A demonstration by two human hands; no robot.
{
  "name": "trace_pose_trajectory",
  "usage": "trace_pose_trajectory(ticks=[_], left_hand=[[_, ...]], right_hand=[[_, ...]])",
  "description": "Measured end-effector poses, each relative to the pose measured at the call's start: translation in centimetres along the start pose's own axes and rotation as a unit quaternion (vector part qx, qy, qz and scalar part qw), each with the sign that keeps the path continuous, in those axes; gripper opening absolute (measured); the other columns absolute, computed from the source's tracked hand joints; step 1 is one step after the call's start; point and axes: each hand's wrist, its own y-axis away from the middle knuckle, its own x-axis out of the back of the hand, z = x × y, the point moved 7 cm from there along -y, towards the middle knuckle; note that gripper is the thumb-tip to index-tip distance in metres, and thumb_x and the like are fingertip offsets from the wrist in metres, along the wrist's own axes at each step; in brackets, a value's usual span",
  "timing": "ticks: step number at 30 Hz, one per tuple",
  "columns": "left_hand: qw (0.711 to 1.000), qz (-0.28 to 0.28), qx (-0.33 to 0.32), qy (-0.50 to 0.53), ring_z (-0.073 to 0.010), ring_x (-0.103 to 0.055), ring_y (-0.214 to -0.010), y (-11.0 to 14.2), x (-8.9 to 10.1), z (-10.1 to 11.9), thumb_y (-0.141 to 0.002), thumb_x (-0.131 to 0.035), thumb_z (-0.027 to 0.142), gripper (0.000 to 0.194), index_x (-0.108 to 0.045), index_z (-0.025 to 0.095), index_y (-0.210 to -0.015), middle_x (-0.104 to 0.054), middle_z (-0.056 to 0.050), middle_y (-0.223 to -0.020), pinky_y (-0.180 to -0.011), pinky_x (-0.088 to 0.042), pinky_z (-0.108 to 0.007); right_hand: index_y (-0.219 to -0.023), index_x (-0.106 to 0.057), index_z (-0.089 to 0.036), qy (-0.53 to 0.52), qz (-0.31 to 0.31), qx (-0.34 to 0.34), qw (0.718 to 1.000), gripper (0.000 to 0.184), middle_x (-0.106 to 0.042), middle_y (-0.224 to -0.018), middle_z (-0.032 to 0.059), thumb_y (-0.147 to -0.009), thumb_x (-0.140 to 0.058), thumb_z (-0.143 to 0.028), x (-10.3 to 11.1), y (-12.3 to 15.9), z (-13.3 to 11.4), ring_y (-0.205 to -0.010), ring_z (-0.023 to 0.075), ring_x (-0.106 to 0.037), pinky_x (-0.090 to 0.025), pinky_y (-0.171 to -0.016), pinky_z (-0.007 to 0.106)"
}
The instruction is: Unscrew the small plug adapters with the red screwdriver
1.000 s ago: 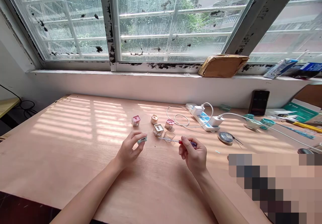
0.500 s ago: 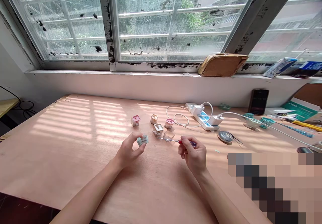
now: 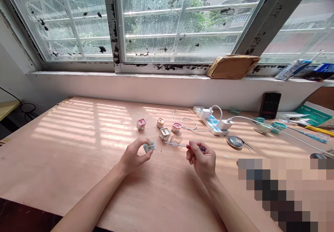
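The green piece (image 3: 150,146) has turned, pinched inside the part-open left grip (image 3: 135,155), while the right grip (image 3: 203,158) clasps a screwdriver (image 3: 188,146).

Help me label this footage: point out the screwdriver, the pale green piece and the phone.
Screwdriver (image 3: 188,146): head view, red front of the handle.
Pale green piece (image 3: 150,146): head view, slotted face.
Phone (image 3: 270,105): head view, middle of the dark screen.
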Motion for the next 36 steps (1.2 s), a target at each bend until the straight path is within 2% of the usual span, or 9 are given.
trace_pose_trajectory(ticks=[6, 12, 19, 29, 36], left_hand=[[1.0, -0.003, -0.026, -0.002, -0.0163, -0.067, -0.082, -0.3, 0.2, 0.8, -0.088, -0.064, 0.016, 0.015, -0.057, 0.02, -0.101, -0.068, -0.006, -0.096, -0.074, -0.055, -0.028], [0.999, -0.007, -0.033, -0.013, -0.017, -0.067, -0.087, -0.5, 0.4, 1.1, -0.086, -0.065, 0.014, 0.019, -0.06, 0.02, -0.103, -0.067, -0.008, -0.102, -0.076, -0.055, -0.028], [0.999, -0.023, -0.044, -0.017, -0.0202, -0.068, -0.099, -0.6, 0.3, 1.3, -0.083, -0.064, 0.011, 0.022, -0.058, 0.02, -0.102, -0.067, -0.01, -0.109, -0.083, -0.056, -0.03], [0.998, -0.039, -0.04, -0.015, -0.0217, -0.068, -0.102, -0.6, 0.2, 1.1, -0.084, -0.063, 0.012, 0.02, -0.059, 0.02, -0.102, -0.066, -0.011, -0.112, -0.086, -0.056, -0.032], [0.999, -0.042, -0.031, -0.006, -0.0198, -0.068, -0.097, -0.6, 0.1, 1.0, -0.084, -0.063, 0.011, 0.022, -0.058, 0.02, -0.103, -0.067, -0.01, -0.11, -0.083, -0.055, -0.031]], right_hand=[[-0.066, -0.062, -0.018, 0.076, -0.025, 0.027, 0.996, 0.042, -0.054, -0.045, -0.0002, -0.082, -0.076, -0.054, 0.0, 0.1, 0.0, -0.035, 0.0104, -0.045, -0.034, -0.034, 0.02], [-0.066, -0.06, -0.018, 0.165, -0.08, 0.032, 0.983, 0.045, -0.053, -0.047, -0.0006, -0.083, -0.072, -0.058, -0.4, -0.3, 1.2, -0.038, 0.0102, -0.043, -0.033, -0.037, 0.022], [-0.065, -0.06, -0.018, 0.23, -0.103, 0.043, 0.967, 0.049, -0.053, -0.047, -0.0003, -0.086, -0.066, -0.062, -0.1, -0.6, 1.8, -0.04, 0.0117, -0.045, -0.035, -0.039, 0.023], [-0.065, -0.06, -0.018, 0.232, -0.111, 0.02, 0.966, 0.05, -0.054, -0.048, -0.0001, -0.083, -0.068, -0.064, -0.5, -0.4, 2.1, -0.039, 0.0121, -0.045, -0.034, -0.037, 0.022], [-0.066, -0.06, -0.018, 0.199, -0.102, -0.009, 0.975, 0.049, -0.055, -0.048, 0.0001, -0.081, -0.071, -0.064, -0.3, -0.4, 2.2, -0.037, 0.0115, -0.045, -0.033, -0.033, 0.021]])
